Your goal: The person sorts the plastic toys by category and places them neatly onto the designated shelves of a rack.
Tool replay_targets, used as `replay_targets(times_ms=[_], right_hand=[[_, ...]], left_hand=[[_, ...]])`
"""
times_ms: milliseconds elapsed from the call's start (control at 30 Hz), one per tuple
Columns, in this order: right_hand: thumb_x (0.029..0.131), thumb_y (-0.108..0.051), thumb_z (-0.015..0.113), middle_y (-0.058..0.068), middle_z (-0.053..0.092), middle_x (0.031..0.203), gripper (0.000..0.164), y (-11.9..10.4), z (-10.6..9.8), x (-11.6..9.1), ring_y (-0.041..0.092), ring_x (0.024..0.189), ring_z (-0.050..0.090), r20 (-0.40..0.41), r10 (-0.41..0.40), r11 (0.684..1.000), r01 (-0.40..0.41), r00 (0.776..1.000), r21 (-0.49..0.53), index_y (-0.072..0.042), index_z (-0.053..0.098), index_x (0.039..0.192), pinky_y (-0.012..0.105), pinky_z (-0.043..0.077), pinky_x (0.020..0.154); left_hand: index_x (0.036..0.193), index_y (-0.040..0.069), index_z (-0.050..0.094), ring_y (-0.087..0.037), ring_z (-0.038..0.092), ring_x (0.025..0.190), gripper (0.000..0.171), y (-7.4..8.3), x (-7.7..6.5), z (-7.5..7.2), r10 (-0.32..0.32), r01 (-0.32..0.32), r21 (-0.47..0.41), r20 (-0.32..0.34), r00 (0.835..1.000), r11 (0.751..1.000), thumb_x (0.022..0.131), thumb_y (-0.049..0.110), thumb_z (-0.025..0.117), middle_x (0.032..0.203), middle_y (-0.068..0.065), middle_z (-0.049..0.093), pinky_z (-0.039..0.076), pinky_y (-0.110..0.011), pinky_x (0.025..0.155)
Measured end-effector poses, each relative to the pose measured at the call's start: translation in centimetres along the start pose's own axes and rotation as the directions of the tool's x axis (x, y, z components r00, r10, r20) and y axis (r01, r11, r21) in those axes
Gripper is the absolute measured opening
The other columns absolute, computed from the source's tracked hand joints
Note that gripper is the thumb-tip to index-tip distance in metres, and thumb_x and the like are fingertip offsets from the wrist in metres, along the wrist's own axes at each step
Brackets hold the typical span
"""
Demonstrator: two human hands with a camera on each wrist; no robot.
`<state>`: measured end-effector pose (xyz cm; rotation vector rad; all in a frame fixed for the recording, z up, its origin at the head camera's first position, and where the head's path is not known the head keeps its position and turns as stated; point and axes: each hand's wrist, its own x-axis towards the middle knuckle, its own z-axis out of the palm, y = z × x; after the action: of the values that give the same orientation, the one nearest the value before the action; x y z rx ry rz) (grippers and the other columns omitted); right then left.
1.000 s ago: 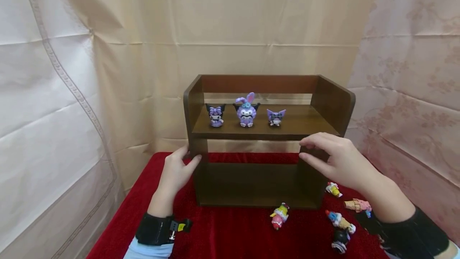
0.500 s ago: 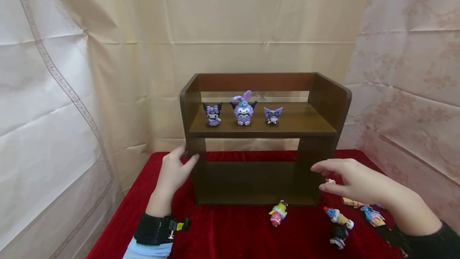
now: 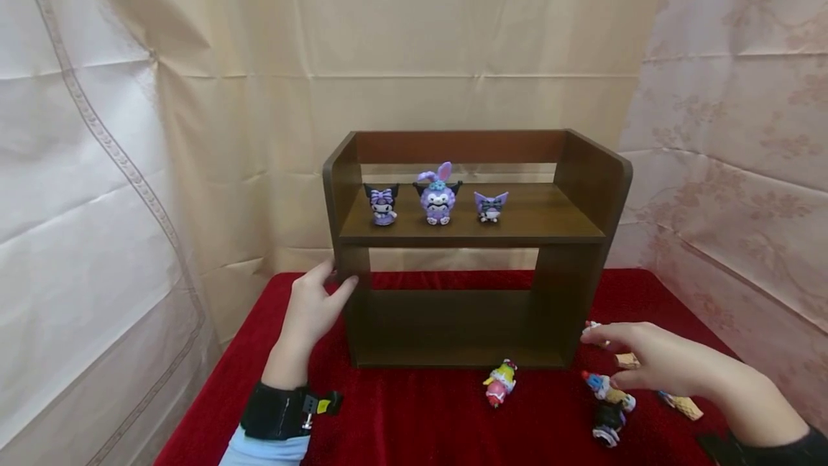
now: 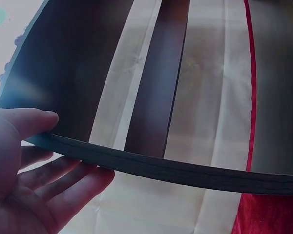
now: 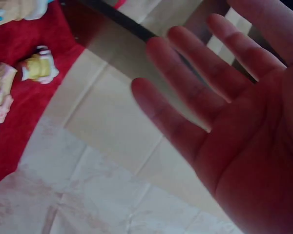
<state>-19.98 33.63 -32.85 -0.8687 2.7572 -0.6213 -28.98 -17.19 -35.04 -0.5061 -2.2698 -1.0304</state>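
Note:
A dark brown two-tier wooden shelf (image 3: 472, 241) stands on the red cloth. My left hand (image 3: 314, 309) grips its left side panel, thumb inside and fingers outside, as the left wrist view shows around the panel's edge (image 4: 185, 176). Over the figurines at the right hovers my right hand (image 3: 666, 358), empty, its fingers spread and loosely bent. Beneath and beside it lie an ice-cream-cone figurine with a blue top (image 3: 596, 382), a dark figurine (image 3: 608, 423) and a cone piece (image 3: 684, 405). A yellow-and-white figurine (image 5: 39, 67) shows in the right wrist view.
Three purple character figurines stand on the upper tier: a black-eared one (image 3: 383, 206), a rabbit-eared one (image 3: 438, 200) and a small one (image 3: 490, 207). Before the shelf lies a yellow-and-pink figurine (image 3: 500, 384). Cloth curtains (image 3: 453, 34) surround the red-covered table (image 3: 414, 416).
My right hand has come away from the shelf's right side, moving down and right to the figurines, its fingers loosening. The left hand keeps its grip; the view has shifted slightly.

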Motion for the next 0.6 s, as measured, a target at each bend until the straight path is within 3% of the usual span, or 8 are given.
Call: replay_targets(times_ms=[267, 600], right_hand=[[0.078, -0.018, 0.077, 0.011, 0.058, 0.121, 0.052, 1.7, 1.5, -0.5, 0.034, 0.104, 0.056, 0.104, 0.087, 0.988, -0.099, 0.991, 0.114, -0.014, 0.057, 0.125, 0.048, 0.055, 0.077], [0.076, -0.013, 0.077, 0.006, 0.06, 0.118, 0.051, 2.9, 3.5, -0.9, 0.018, 0.099, 0.056, 0.144, 0.051, 0.989, -0.07, 0.988, 0.128, -0.019, 0.06, 0.123, 0.042, 0.055, 0.076]], left_hand=[[0.122, 0.013, 0.062, -0.017, 0.061, 0.099, 0.037, 0.2, 0.0, 0.0, 0.004, -0.004, -0.002, -0.005, 1.0, 1.0, 0.087, 0.023, 0.071, 0.11, -0.003, 0.068, 0.057, -0.043, 0.077], [0.122, 0.015, 0.062, -0.017, 0.062, 0.098, 0.036, 0.0, 0.0, 0.1, 0.026, -0.026, 0.005, -0.021, 0.999, 1.0, 0.087, 0.023, 0.071, 0.109, -0.001, 0.069, 0.056, -0.043, 0.077]])
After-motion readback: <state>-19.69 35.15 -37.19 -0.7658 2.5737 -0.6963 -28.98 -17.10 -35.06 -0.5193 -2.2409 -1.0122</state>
